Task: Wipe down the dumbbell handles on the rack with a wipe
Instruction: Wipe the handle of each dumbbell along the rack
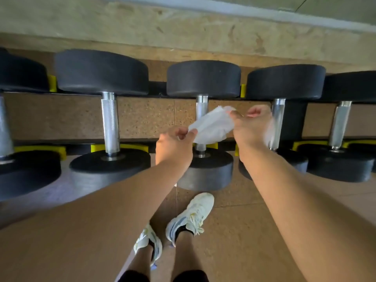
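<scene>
A white wipe point(211, 126) is stretched between both hands above the middle dumbbell. My left hand point(173, 147) pinches its lower left corner. My right hand point(251, 127) pinches its upper right edge. Behind the wipe runs the middle dumbbell's chrome handle point(201, 104), mostly hidden by it. Several black dumbbells lie side by side on the rack point(132, 142), handles pointing away from me. One knurled handle point(110, 123) is to the left, and another handle point(277, 119) sits just right of my right hand.
Yellow cradle pads point(40, 149) line the rack's front rail. A wall point(183, 27) rises behind the rack. My white sneakers point(191, 216) stand on the brown floor just under the middle dumbbell's near head point(207, 169).
</scene>
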Available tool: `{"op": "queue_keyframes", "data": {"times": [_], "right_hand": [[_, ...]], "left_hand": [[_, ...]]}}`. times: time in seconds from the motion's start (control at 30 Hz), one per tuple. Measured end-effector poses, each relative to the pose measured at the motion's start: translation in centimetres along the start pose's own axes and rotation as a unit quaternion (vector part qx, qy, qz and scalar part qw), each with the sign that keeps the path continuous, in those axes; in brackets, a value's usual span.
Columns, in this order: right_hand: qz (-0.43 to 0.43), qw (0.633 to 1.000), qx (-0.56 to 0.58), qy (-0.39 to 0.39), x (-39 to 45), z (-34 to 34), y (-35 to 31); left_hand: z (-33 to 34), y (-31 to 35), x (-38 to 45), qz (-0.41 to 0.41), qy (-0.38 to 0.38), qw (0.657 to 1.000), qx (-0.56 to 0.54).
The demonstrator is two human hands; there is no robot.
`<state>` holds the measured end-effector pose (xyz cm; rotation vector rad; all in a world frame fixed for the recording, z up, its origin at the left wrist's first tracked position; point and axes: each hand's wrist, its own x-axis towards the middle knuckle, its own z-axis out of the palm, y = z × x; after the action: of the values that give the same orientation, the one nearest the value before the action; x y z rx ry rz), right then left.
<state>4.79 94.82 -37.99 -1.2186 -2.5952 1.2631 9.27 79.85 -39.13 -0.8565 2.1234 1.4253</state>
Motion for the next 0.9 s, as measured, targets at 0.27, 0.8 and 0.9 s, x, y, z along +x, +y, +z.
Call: {"op": "queue_keyframes", "data": {"times": [0.27, 0.8, 0.9], "right_hand": [[-0.009, 0.962, -0.010, -0.272, -2.6, 3.9, 1.5], [-0.018, 0.942, -0.107, -0.316, -1.7, 3.1, 1.7], [0.019, 0.944, -0.076, -0.321, -1.1, 2.7, 0.6]], "left_hand": [[1.9, -1.5, 1.1, -0.012, 0.082, 0.991, 0.106], [3.5, -0.8, -0.1, -0.046, 0.205, 0.976, 0.061], [3.5, -0.8, -0.2, -0.041, 0.210, 0.975, 0.056]]}}
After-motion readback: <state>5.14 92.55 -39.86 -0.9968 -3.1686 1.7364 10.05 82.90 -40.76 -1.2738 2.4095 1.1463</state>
